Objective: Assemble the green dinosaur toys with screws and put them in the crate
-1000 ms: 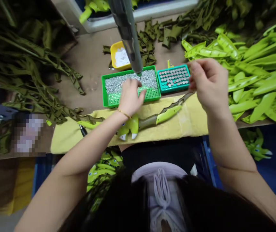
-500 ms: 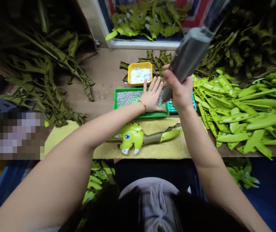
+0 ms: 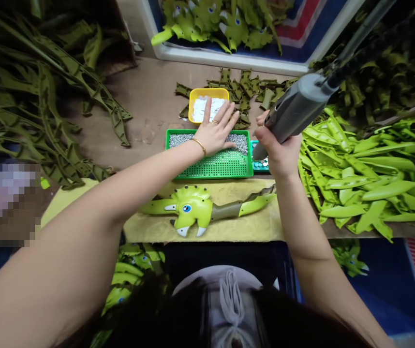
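Observation:
My left hand [image 3: 215, 130] lies with its fingers spread on the silver studs in a green perforated tray [image 3: 211, 166], its fingertips reaching toward a yellow tub of white pieces [image 3: 207, 110]. My right hand [image 3: 278, 152] grips a grey handheld power tool [image 3: 296, 108], whose tip points down near the tray's right edge. A teal stud tray [image 3: 260, 166] is mostly hidden behind that hand. A lime-green fabric dinosaur [image 3: 189, 208] with an olive tail section lies on a yellow cloth [image 3: 149, 229] just below both hands.
Olive fabric strips [image 3: 48, 101] are heaped at left, and lime-green fabric spikes [image 3: 360, 179] at right. Olive cut pieces [image 3: 236, 87] lie behind the tub. A bin of green dinosaur parts [image 3: 214, 24] stands at the far side. A hose rises from the tool.
My right hand has taken the grey tool and swung it right, off the green tray. My left hand has slid farther across the tray toward the yellow tub, and the view has shifted.

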Action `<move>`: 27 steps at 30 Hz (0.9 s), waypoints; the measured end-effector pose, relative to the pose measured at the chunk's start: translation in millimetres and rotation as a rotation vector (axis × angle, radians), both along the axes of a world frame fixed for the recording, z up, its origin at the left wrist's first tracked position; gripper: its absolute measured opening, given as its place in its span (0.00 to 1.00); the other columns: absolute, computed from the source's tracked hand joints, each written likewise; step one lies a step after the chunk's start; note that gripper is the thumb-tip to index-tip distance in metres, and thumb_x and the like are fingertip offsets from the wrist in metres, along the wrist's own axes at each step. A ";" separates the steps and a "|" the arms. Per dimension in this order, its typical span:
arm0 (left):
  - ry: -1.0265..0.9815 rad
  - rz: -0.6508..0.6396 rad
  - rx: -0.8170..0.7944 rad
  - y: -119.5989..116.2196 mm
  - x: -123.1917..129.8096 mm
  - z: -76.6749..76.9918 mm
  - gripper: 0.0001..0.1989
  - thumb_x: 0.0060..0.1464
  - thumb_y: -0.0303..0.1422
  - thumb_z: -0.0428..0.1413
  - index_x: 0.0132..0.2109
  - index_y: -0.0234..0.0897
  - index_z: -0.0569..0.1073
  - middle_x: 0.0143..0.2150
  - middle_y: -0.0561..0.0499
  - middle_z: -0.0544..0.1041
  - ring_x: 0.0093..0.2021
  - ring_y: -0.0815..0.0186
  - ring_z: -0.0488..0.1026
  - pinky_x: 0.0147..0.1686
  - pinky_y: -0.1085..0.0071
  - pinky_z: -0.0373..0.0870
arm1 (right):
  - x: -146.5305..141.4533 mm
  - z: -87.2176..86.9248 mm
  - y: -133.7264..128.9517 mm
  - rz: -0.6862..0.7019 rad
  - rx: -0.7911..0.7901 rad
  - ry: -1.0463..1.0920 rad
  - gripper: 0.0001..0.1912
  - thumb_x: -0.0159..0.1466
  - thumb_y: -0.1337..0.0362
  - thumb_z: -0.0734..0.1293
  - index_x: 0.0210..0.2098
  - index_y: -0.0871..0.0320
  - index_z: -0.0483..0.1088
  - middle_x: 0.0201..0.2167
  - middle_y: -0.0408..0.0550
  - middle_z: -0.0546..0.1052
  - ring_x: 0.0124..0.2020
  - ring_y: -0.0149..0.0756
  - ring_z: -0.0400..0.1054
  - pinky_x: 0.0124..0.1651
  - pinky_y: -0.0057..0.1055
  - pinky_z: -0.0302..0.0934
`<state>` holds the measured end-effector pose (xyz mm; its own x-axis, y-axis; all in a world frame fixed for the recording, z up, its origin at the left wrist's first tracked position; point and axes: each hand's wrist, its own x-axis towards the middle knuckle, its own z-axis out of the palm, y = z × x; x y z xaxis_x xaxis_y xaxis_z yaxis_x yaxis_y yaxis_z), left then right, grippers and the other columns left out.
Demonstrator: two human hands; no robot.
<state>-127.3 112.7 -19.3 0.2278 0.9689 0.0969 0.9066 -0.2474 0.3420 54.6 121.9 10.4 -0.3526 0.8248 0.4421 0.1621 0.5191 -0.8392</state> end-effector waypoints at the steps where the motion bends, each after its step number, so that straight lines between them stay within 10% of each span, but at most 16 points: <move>1: -0.011 0.028 0.016 -5.9 -1.8 4.6 0.39 0.59 0.48 0.51 0.70 0.36 0.49 0.71 0.46 0.53 0.72 0.53 0.33 0.66 0.42 0.29 | -0.3 -1.6 -1.0 0.025 -0.006 0.014 0.27 0.60 0.41 0.63 0.46 0.55 0.71 0.47 0.52 0.74 0.51 0.46 0.70 0.51 0.47 0.69; 8: 0.061 -0.011 -0.079 -133.0 53.7 14.3 0.17 0.62 0.41 0.48 0.43 0.32 0.74 0.43 0.37 0.74 0.46 0.50 0.70 0.45 0.54 0.67 | -12.5 -34.2 -11.9 -0.164 -0.168 0.093 0.26 0.64 0.43 0.59 0.51 0.55 0.68 0.44 0.54 0.74 0.40 0.43 0.74 0.48 0.47 0.71; 12: 0.132 -0.024 -0.046 -186.8 88.3 -7.5 0.19 0.61 0.36 0.50 0.56 0.33 0.69 0.47 0.38 0.75 0.46 0.53 0.71 0.48 0.56 0.68 | -15.7 -51.6 -8.9 -0.141 -0.221 -0.002 0.28 0.67 0.45 0.53 0.55 0.57 0.66 0.48 0.57 0.72 0.47 0.47 0.73 0.52 0.51 0.70; 19: 0.209 -0.002 0.121 -191.1 95.0 -30.0 0.19 0.62 0.30 0.49 0.58 0.30 0.68 0.48 0.39 0.76 0.42 0.57 0.73 0.46 0.58 0.69 | -20.2 -65.5 -0.1 -0.044 -0.084 0.112 0.23 0.65 0.45 0.59 0.50 0.55 0.67 0.39 0.50 0.73 0.36 0.40 0.74 0.41 0.44 0.73; 27: 0.202 -0.049 0.133 -178.4 66.8 -29.4 0.17 0.63 0.33 0.51 0.57 0.33 0.71 0.44 0.44 0.77 0.39 0.59 0.73 0.40 0.62 0.68 | 17.7 1.5 -34.0 -0.093 0.143 0.637 0.10 0.59 0.54 0.70 0.40 0.48 0.72 0.29 0.35 0.74 0.17 0.20 0.61 0.18 0.21 0.58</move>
<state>-60.5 -65.6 -48.7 0.3021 0.9378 0.1708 0.9391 -0.3236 0.1159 72.3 87.9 11.9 0.0840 0.7568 0.6482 -0.2944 0.6403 -0.7095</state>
